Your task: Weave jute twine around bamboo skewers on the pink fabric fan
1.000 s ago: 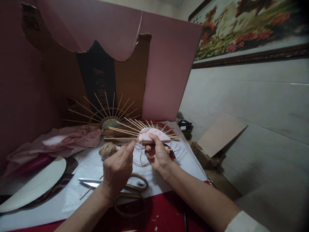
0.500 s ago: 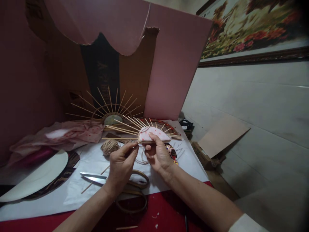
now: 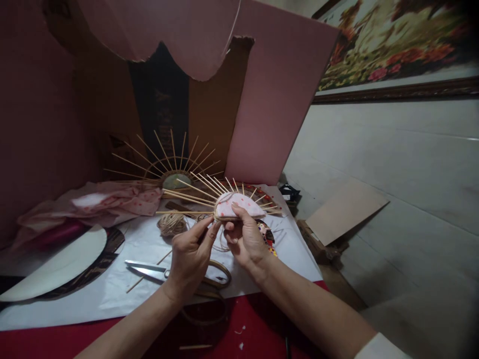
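A half-round piece covered in white cloth with pink dots (image 3: 249, 205) has thin wooden sticks fanning out from its curved edge. My right hand (image 3: 249, 239) grips it, thumb on top of the cloth and fingers beneath. My left hand (image 3: 192, 254) pinches at its left corner, where twine wraps the edge; what exactly lies between the fingertips is too small to tell. A ball of twine (image 3: 172, 224) lies just behind my left hand. Large scissors (image 3: 147, 269) lie partly under my left wrist, blades pointing left.
A similar stick fan (image 3: 177, 180) leans at the back against a cardboard box (image 3: 269, 99). Dotted pink cloth (image 3: 123, 202) and a pale half-disc (image 3: 63, 264) are at the left. A beaded item (image 3: 267, 239) lies right of centre. A board (image 3: 346, 209) leans at the wall.
The view has shifted slightly. Both hands keep almost the same place on the dotted piece, with the left fingertips still pinched at its corner.
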{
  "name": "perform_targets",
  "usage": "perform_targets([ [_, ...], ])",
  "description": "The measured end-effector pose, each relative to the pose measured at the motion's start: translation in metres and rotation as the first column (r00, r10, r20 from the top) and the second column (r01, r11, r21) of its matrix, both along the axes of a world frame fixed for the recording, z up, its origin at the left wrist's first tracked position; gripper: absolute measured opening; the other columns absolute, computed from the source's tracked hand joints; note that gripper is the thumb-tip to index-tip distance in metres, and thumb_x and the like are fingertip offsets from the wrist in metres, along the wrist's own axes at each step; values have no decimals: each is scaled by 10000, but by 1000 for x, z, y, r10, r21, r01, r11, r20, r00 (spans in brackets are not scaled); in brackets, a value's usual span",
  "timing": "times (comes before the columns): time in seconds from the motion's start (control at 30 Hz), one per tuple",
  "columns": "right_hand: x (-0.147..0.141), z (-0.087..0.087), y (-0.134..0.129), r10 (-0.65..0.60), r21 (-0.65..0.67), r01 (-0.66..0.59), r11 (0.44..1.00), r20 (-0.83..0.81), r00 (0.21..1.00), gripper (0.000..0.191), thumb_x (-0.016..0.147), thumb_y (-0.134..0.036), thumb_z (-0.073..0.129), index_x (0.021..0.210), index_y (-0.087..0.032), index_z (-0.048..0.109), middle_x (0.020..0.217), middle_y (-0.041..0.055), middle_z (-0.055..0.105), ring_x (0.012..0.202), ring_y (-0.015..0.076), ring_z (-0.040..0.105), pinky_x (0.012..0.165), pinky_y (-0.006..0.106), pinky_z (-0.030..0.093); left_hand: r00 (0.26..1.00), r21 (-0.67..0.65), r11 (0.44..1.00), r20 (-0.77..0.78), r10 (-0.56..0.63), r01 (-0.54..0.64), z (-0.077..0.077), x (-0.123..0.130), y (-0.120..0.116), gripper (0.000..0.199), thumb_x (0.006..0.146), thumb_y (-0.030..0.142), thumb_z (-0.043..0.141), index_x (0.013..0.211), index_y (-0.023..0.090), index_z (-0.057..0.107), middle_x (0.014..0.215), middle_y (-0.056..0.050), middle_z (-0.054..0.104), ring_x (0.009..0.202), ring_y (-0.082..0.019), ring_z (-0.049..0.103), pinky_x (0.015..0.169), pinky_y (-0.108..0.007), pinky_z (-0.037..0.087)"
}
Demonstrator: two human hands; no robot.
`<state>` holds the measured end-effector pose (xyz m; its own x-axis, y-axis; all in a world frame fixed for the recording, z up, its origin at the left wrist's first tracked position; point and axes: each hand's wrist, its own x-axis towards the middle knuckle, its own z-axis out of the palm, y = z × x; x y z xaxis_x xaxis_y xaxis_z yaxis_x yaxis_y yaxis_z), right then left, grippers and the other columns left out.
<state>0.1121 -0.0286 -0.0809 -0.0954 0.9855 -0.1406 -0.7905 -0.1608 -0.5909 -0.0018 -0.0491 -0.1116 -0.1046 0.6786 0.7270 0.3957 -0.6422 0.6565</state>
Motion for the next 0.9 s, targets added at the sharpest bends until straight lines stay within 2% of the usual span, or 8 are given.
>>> perform_targets([
  [0.3, -3, 1, -3, -24, -1, 24, 1000, -1, 1000, 179, 717, -260, 705, 725, -144, 568, 526, -47, 618, 353, 34, 481, 274, 107, 298, 999, -9, 999, 27, 43, -43, -1, 0, 4, 190, 818, 284, 649, 928, 157, 738, 803, -42, 753, 622, -136, 663, 576, -211, 509],
  [0.53, -5, 0, -4, -39, 9, 39, 999, 2, 999, 125, 742, -233, 664, 754, -135, 588, 552, -27, 642, 368, 40, 503, 273, 107, 297, 995, -52, 998, 89, -37, 41, -6, 4, -1, 229, 854, 258, 592, 1011, 152, 720, 858, -50, 745, 678, -139, 668, 598, -210, 512],
  [0.7, -5, 2, -7, -27, -3, 27, 1000, -17, 999, 161, 731, -250, 698, 741, -150, 573, 541, -33, 632, 379, 42, 507, 289, 105, 315, 993, -127, 990, 110, -43, 57, -4, 1, -2, 231, 853, 247, 563, 991, 156, 724, 692, -23, 699, 566, -122, 599, 540, -216, 474],
  [0.8, -6, 4, -7, -3, 19, 4, 1000, -39, 999, 178, 727, -256, 713, 745, -151, 570, 550, -34, 630, 388, 40, 506, 298, 106, 324, 995, -148, 989, 104, -10, 25, -1, -4, 4, 157, 823, 248, 599, 860, 191, 740, 687, -19, 675, 652, -146, 600, 647, -260, 489],
  [0.9, -7, 4, -7, 9, 35, -7, 999, -41, 999, 231, 717, -293, 745, 743, -141, 573, 558, -33, 627, 400, 35, 504, 301, 104, 324, 992, -108, 994, 126, 12, 2, 1, -9, 10, 88, 770, 231, 648, 770, 212, 734, 823, -36, 690, 838, -186, 608, 801, -316, 474],
])
